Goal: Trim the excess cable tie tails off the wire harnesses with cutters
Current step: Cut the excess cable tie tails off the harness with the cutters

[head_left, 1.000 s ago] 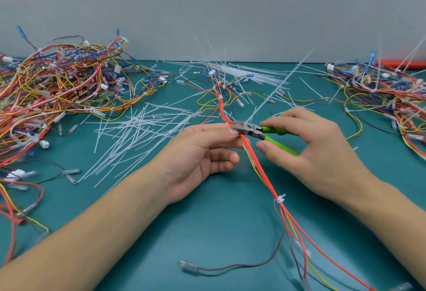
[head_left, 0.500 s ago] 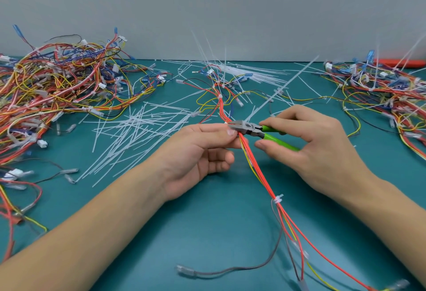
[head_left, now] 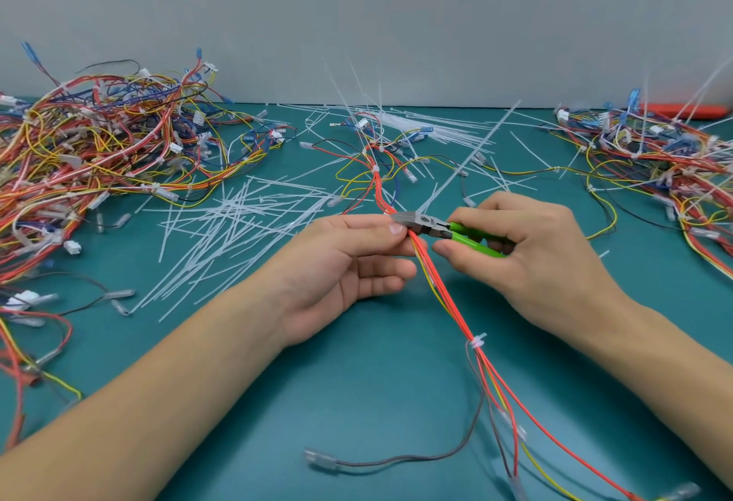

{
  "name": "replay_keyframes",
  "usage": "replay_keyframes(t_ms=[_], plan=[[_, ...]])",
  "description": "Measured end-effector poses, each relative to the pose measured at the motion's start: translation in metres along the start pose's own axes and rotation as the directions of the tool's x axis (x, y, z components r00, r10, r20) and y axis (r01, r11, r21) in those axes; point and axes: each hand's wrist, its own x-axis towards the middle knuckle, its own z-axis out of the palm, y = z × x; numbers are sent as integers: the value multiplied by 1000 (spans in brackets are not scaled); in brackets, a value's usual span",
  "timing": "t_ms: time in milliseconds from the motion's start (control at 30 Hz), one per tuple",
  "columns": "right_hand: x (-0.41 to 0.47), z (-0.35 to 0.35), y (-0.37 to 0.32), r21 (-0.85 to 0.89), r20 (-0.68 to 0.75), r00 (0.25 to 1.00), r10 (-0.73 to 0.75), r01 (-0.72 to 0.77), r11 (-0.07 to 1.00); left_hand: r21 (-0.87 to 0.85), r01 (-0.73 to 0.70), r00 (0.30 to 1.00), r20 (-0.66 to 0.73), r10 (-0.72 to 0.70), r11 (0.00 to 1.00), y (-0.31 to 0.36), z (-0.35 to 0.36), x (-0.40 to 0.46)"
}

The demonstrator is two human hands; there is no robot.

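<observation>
A wire harness [head_left: 448,294] of red, orange and yellow wires runs from the table's middle down to the lower right. My left hand [head_left: 349,262] pinches it between thumb and fingers. My right hand [head_left: 531,254] grips green-handled cutters [head_left: 472,237], whose grey jaws [head_left: 408,219] sit at the harness just above my left thumb. A long white cable tie tail [head_left: 468,159] rises from the jaws toward the upper right. Lower on the harness sits a trimmed white tie [head_left: 477,342].
A big tangle of harnesses [head_left: 99,151] fills the left side and another pile [head_left: 666,167] the right. Cut white tie tails [head_left: 238,231] lie scattered left of my hands. Loose uncut ties [head_left: 432,124] lie at the back centre. An orange object [head_left: 682,110] lies by the wall.
Both hands and the cutters have stayed nearly in place at the same tie. The long tail still stands up from the jaws.
</observation>
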Motion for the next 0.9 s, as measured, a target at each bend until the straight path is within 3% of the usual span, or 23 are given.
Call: replay_keyframes(t_ms=[400,900], plan=[[-1,4,1,-4,74,997,-21,22,1000,6,-12,1000,-2,12,1000,-1,1,0],[-2,5,1,-12,48,999,-1,2,1000,20,-12,1000,-20,12,1000,-1,3,-1]])
